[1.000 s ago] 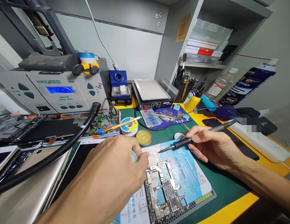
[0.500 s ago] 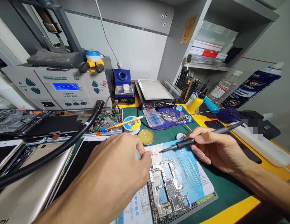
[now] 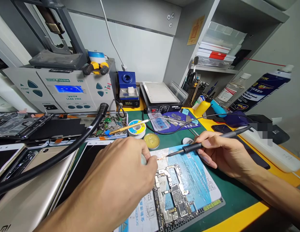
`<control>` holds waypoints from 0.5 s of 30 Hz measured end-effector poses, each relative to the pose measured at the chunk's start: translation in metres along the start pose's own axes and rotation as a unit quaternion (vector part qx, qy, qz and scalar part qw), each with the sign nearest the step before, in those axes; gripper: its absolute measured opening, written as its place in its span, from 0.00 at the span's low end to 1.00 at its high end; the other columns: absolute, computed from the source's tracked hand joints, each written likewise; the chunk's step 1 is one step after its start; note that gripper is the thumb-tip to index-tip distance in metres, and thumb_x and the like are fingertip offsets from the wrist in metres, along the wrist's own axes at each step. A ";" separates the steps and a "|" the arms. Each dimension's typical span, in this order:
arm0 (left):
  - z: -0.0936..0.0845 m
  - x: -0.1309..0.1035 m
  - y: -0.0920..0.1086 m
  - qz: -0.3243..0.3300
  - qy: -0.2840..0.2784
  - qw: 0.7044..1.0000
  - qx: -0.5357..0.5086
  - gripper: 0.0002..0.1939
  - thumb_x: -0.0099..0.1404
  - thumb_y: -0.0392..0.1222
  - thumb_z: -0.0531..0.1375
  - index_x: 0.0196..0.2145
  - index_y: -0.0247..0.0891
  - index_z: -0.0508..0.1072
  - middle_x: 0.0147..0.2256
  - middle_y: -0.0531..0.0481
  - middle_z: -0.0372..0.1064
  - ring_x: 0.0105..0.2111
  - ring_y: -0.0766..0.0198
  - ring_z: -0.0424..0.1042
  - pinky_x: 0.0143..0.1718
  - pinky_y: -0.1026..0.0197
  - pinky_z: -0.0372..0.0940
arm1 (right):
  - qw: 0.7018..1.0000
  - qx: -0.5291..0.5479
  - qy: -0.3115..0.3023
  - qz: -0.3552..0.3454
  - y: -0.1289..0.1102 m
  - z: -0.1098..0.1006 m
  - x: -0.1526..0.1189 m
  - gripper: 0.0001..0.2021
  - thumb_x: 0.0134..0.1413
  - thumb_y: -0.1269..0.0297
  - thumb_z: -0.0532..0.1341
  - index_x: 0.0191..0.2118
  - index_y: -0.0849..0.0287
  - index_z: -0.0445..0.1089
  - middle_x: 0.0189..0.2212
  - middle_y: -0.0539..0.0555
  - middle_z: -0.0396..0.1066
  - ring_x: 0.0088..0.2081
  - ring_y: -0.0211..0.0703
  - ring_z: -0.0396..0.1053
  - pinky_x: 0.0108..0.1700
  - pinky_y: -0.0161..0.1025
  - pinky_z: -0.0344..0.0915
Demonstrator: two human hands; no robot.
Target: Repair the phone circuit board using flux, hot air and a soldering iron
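Observation:
My right hand (image 3: pixel 221 149) grips a soldering iron (image 3: pixel 192 148) like a pen, its tip angled down to the left onto a worn blue-and-white card (image 3: pixel 198 174). Fingers closed, my left hand (image 3: pixel 130 170) pinches a thin copper-coloured strip of desoldering braid (image 3: pixel 160 158), which runs toward the iron's tip. A pale green rounded edge (image 3: pixel 143 159) shows between its thumb and forefinger, mostly hidden. Below the tip, a phone circuit board (image 3: pixel 179 196) lies on the card, its left part close to my left hand.
Behind my left hand stand an open flux tin (image 3: pixel 151 141) and a solder spool (image 3: pixel 137 129). A brush (image 3: pixel 128 127) rests across the spool. Phones (image 3: pixel 31 187) and a thick black hose (image 3: pixel 67 154) fill the left. A hot-air station (image 3: pixel 74 88) and heating plate (image 3: pixel 161 93) stand behind.
Both hands, the iron and the braid stay almost in place. The view has shifted very slightly.

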State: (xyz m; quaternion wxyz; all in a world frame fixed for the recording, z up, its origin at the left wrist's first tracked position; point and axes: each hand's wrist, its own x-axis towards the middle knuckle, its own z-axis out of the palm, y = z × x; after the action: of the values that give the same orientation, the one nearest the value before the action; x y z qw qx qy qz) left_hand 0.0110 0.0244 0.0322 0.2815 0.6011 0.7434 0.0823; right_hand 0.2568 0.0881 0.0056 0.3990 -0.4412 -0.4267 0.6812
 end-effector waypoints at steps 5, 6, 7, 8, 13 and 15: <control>0.001 0.000 0.001 -0.007 0.005 1.000 -0.001 0.13 0.61 0.52 0.55 0.24 0.45 0.72 0.13 0.56 0.53 0.15 0.66 0.51 0.21 0.62 0.41 | 1.000 -0.009 -0.008 0.001 0.001 0.001 -0.001 0.03 0.38 0.70 0.69 0.24 0.62 0.83 0.11 0.55 0.70 0.11 0.36 0.62 0.14 0.29 0.56; 0.002 0.001 0.000 -0.004 0.016 1.000 0.004 0.14 0.61 0.52 0.55 0.24 0.45 0.72 0.13 0.55 0.54 0.15 0.66 0.51 0.21 0.62 0.41 | 1.000 -0.008 -0.008 0.000 0.001 0.001 0.000 0.03 0.38 0.71 0.69 0.24 0.62 0.82 0.11 0.55 0.69 0.11 0.36 0.62 0.13 0.29 0.56; 0.003 0.001 -0.002 0.000 0.026 1.000 0.008 0.14 0.62 0.52 0.55 0.24 0.46 0.72 0.13 0.55 0.54 0.15 0.65 0.51 0.21 0.61 0.41 | 1.000 -0.006 -0.008 -0.002 0.001 0.000 0.000 0.03 0.38 0.71 0.69 0.23 0.61 0.82 0.11 0.55 0.69 0.11 0.36 0.62 0.13 0.30 0.56; 0.004 0.001 -0.003 0.004 0.035 0.999 0.013 0.14 0.62 0.53 0.55 0.24 0.46 0.72 0.12 0.55 0.54 0.15 0.65 0.51 0.21 0.61 0.41 | 1.000 -0.004 -0.007 -0.003 0.001 0.000 0.001 0.03 0.38 0.71 0.69 0.23 0.61 0.82 0.12 0.54 0.69 0.11 0.36 0.61 0.13 0.30 0.56; 0.005 0.002 -0.005 0.006 0.026 1.000 0.005 0.14 0.62 0.52 0.54 0.26 0.46 0.73 0.13 0.55 0.54 0.15 0.64 0.51 0.22 0.61 0.42 | 1.000 0.003 -0.007 -0.006 0.000 -0.001 0.001 0.04 0.38 0.71 0.68 0.23 0.60 0.81 0.15 0.55 0.72 0.12 0.35 0.62 0.14 0.29 0.55; 0.004 0.002 -0.004 0.002 0.023 1.000 0.003 0.13 0.62 0.53 0.55 0.26 0.46 0.73 0.13 0.56 0.53 0.15 0.65 0.51 0.21 0.61 0.41 | 1.000 -0.002 -0.011 0.000 0.000 -0.001 0.000 0.03 0.38 0.70 0.69 0.24 0.61 0.82 0.15 0.55 0.73 0.12 0.35 0.62 0.14 0.30 0.54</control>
State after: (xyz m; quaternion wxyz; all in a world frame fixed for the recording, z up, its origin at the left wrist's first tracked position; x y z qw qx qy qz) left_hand 0.0092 0.0242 0.0265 0.2628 0.6011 0.7489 0.0940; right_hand 0.2576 0.0883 0.0052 0.3934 -0.4341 -0.4331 0.6850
